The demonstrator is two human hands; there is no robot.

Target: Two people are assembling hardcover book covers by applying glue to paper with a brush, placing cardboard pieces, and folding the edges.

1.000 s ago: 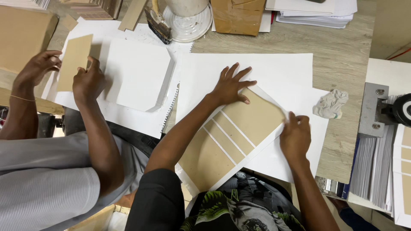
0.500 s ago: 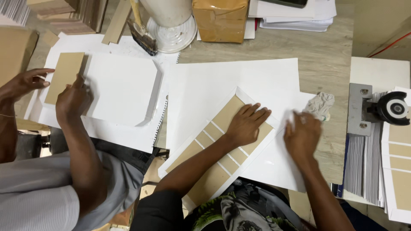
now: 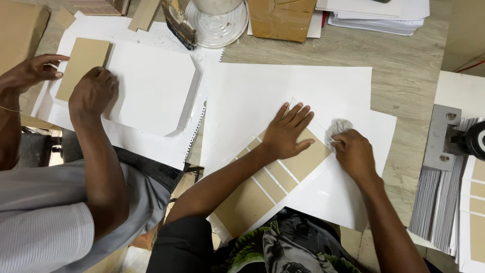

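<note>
The brown board panels (image 3: 275,179) lie on a white sheet (image 3: 333,194) at the near edge of the bench (image 3: 399,71), set in a slanted row with narrow white gaps between them. The left hand (image 3: 285,134) rests flat on the upper panel, fingers spread and open, pinning it down. Just beside it the right hand (image 3: 353,154) is bunched around a pale rag (image 3: 337,127), fingers closed on the cloth, which touches the sheet at the panel's far corner.

To my eye the step in hand is rubbing the panel down onto the paper. It looks best done with the flat hand keeping steady weight so nothing slides, and the rag stroked outward from the middle towards the edge, so wrinkles and trapped air get pushed off, not folded in. The gaps between panels seem the thing to watch; a shifted panel would close one up.

Further left, a co-worker's two hands (image 3: 91,91) press a brown card (image 3: 83,65) against a white cut-cornered sheet (image 3: 151,86). At the far side of the bench stand a clear round lid (image 3: 217,28), a worn brush (image 3: 179,23), a brown parcel (image 3: 283,17) and a paper stack (image 3: 374,15). A metal fixture (image 3: 442,136) sits off to the right.
</note>
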